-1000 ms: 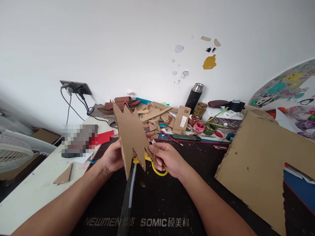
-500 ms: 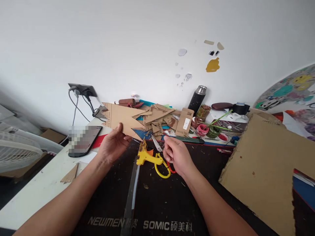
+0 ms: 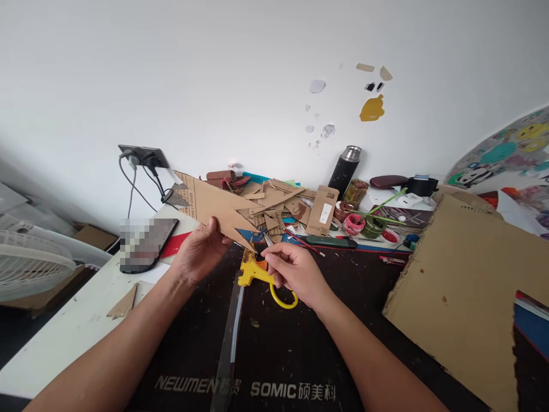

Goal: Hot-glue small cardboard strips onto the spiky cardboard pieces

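Observation:
My left hand (image 3: 201,249) grips a piece of cardboard (image 3: 210,203) by its lower edge, thumb on the face. The piece has printing at its left end and a pointed zigzag edge on the right. My right hand (image 3: 295,269) has its fingers curled and drawn together beside the lowest cardboard point; whether anything is between them is hidden. Under that point lies a yellow glue gun (image 3: 249,272) on the black desk mat (image 3: 274,349). Yellow-handled scissors (image 3: 285,303) are partly covered by my right hand.
Cardboard scraps (image 3: 274,200) are heaped at the back, near a black thermos (image 3: 344,169) and several paint pots (image 3: 355,224). A large cardboard sheet (image 3: 463,286) lies on the right. A phone (image 3: 150,246) and a fan (image 3: 32,263) are at left.
My right hand has moved left to the cardboard's point, uncovering a thin red stick behind it. The cardboard has tilted slightly, its right end a little lower.

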Demonstrator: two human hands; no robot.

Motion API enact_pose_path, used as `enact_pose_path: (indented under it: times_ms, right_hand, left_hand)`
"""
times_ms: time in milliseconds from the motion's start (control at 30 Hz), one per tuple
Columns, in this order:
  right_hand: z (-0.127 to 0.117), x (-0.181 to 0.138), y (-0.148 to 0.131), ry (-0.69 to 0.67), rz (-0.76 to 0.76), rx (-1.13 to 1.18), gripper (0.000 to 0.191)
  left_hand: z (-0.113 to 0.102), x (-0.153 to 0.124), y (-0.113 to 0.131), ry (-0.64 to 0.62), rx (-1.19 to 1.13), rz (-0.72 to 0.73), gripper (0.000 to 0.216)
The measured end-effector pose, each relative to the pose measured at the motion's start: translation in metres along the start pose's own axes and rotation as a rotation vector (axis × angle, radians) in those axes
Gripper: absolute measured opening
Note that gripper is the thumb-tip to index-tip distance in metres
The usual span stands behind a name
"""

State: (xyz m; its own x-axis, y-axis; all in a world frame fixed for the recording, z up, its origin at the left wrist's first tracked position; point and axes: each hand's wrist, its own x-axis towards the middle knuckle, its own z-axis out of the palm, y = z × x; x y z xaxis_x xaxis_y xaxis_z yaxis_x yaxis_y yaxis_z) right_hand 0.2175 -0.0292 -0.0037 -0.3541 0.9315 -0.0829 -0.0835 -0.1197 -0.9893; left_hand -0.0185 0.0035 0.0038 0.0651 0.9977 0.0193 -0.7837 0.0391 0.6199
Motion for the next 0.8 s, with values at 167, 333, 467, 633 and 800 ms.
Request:
enact_pose_path:
  times_ms: [167, 333, 467, 633, 800]
  right_hand:
    - [0.004, -0.003, 0.001, 0.059, -0.113, -0.129, 0.023]
    - [0.007, -0.007, 0.0, 0.102, -0.202, -0.28, 0.025]
    - [0.007, -0.008, 0.002, 0.164, -0.274, -0.452, 0.023]
    - [0.006, -0.011, 0.001, 0.179, -0.348, -0.659, 0.022]
    - [0.005, -0.011, 0.001, 0.162, -0.419, -0.797, 0.033]
  left_hand:
    - [-0.004, 0.0, -0.001, 0.003, 0.028, -0.008, 0.016]
    - [-0.002, 0.0, -0.002, -0.017, 0.057, 0.004, 0.022]
    - [0.0, -0.001, -0.001, -0.06, 0.077, -0.023, 0.03]
    - [-0.002, -0.002, -0.001, -0.07, 0.097, -0.053, 0.028]
    - [-0.003, -0.002, -0.004, -0.056, 0.107, -0.051, 0.03]
